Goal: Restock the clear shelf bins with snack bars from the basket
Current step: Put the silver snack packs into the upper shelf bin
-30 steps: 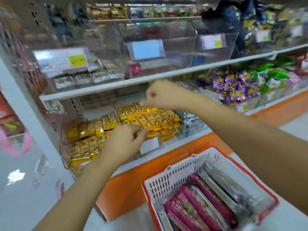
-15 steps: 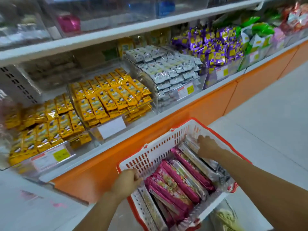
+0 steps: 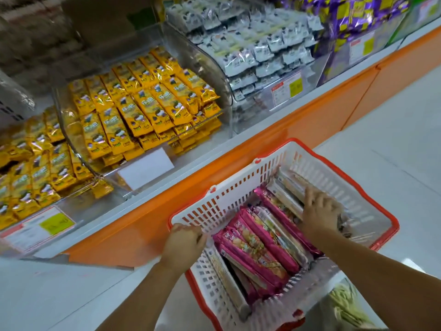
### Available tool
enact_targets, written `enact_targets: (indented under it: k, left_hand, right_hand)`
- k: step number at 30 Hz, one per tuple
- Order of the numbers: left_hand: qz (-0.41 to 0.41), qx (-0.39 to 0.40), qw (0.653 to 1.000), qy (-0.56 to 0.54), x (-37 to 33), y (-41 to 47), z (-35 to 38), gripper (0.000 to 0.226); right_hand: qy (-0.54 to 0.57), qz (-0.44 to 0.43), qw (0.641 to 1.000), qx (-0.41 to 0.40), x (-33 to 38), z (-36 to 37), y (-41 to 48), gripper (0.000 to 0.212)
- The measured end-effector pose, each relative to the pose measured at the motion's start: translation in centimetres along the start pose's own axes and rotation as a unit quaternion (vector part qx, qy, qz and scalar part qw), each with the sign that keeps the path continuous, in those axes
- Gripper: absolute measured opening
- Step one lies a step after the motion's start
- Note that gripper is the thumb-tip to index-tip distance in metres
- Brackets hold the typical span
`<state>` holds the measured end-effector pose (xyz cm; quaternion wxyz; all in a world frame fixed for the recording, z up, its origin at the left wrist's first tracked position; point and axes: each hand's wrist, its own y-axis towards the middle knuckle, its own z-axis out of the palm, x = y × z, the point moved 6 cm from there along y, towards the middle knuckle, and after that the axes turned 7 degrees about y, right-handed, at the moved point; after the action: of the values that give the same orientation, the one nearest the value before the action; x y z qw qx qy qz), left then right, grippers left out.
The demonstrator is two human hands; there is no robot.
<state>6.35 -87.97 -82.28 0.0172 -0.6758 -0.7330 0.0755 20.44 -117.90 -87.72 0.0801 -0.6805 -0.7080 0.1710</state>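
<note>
White slotted plastic with a red rim, the basket (image 3: pixel 238 185) sits just before the orange front of the shelf (image 3: pixel 298 130). Our left hand (image 3: pixel 183 242) curls its fingers over the basket's left corner rim. Our right hand (image 3: pixel 319 211) lies bent on the silver bars (image 3: pixel 286 194) along the right wall; we cannot tell whether it grips one. Pink snack bars (image 3: pixel 257 247) fill the middle. Above, a clear bin (image 3: pixel 214 75) holds yellow packets (image 3: pixel 133 111).

I work in a shop: clear shelf bins (image 3: pixel 202 144) of wrapped snacks (image 3: pixel 143 103), front price labels (image 3: pixel 287 88), and a shopping basket (image 3: pixel 238 185).
</note>
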Motion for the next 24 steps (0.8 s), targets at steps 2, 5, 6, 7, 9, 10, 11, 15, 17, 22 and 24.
enact_targets:
  k: [2,5,6,7,9,10,11,15,17,22,24]
  left_hand:
    - [-0.006,-0.006,0.999,0.032,0.0,0.0,0.3,0.033]
    - [-0.020,0.012,0.998,0.064,-0.4,0.2,0.3,0.035]
    - [-0.024,0.008,0.997,0.069,-0.3,0.3,0.3,0.035]
    - [-0.032,0.011,0.997,0.068,-0.2,0.3,0.3,0.035]
    - [-0.035,0.013,0.998,0.049,-0.3,0.2,0.3,0.035]
    - [-0.032,0.008,0.999,0.033,-0.2,0.3,0.3,0.035]
    - [-0.027,0.010,0.999,0.019,-0.3,0.3,0.1,0.036]
    - [-0.066,0.043,0.996,-0.038,-0.4,0.6,-0.5,0.043]
    - [-0.119,0.049,0.984,-0.124,-0.4,0.8,-0.8,0.042]
    - [-0.188,0.157,0.864,-0.441,-2.8,0.9,-1.5,0.025]
    - [-0.187,0.215,0.805,-0.520,-4.5,0.5,-2.3,0.030]
  right_hand:
    - [-0.015,-0.002,1.000,-0.015,0.8,-0.2,0.1,0.095]
    - [-0.024,-0.006,0.999,-0.034,1.2,-1.0,0.6,0.087]
    - [-0.016,-0.006,0.999,-0.027,1.1,-1.2,0.8,0.089]
    - [-0.004,-0.011,1.000,-0.019,0.9,-1.4,1.1,0.092]
    - [0.035,-0.018,0.999,0.000,0.2,-2.0,1.6,0.095]
    - [0.051,-0.018,0.999,0.009,-0.1,-2.3,1.7,0.094]
    - [0.064,-0.019,0.998,0.017,-0.3,-2.5,1.7,0.092]
    - [0.224,0.016,0.969,0.107,-1.5,-3.3,1.5,0.078]
    - [0.359,0.017,0.912,0.200,-1.1,-4.1,0.3,0.044]
    - [0.696,-0.001,0.626,0.351,2.2,-9.1,-7.5,0.015]
    - [0.731,-0.044,0.575,0.366,4.1,-10.9,-10.4,0.022]
